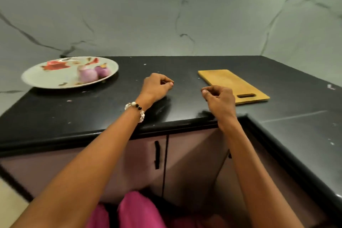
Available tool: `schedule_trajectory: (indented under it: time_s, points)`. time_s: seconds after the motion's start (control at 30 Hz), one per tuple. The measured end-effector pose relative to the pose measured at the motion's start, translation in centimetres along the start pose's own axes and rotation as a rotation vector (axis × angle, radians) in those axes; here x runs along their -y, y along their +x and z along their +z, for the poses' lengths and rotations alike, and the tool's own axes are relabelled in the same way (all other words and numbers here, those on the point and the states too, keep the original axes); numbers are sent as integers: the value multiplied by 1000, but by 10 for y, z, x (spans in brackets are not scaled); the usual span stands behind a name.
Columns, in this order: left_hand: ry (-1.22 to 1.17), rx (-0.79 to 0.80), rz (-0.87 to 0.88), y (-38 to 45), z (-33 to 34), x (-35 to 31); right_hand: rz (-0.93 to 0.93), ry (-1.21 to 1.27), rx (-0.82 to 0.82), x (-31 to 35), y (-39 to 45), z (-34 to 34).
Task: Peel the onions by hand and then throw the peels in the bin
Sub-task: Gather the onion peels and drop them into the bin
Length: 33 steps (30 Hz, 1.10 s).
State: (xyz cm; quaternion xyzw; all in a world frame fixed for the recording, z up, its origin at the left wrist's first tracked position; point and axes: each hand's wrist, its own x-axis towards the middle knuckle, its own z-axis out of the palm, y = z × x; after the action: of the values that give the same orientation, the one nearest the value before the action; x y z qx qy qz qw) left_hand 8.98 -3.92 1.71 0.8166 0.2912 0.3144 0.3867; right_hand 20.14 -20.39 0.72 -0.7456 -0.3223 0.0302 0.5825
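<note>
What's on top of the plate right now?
Two onions, purplish and side by side, sit on the right part of the floral plate. They look blurred, so how far they are peeled is unclear. The plate surface under them is hidden. Neither hand touches the plate.

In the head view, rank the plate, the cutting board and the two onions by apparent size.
1. plate
2. cutting board, slightly smaller
3. left onion
4. right onion, partly hidden, so the onions' order is unsure

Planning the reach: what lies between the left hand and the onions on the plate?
Head view: only bare black counter and the plate's rim between the left hand and the onions.
</note>
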Motion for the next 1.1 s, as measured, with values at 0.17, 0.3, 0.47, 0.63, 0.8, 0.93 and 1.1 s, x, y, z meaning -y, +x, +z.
schedule_trajectory:
  time_s: [0.17,0.3,0.47,0.63,0.8,0.93,1.1]
  points:
    - [218,153,86,54,63,-23,169,-329,-318,-36,42,-39]
    - [356,274,120,95,98,-32,372,-504,-362,-46,62,-52]
    - [525,378,83,142,134,-29,452,-588,-284,-52,86,-54]
    - [537,442,41,151,138,-35,473,-562,-207,-56,105,-59]
    - [456,332,-91,145,126,-42,479,-445,-236,-57,111,-67]
    - [538,243,-172,128,102,-46,408,-314,-255,-57,106,-73]
    - [430,243,-320,97,55,-36,363,-202,-137,-45,96,-61]
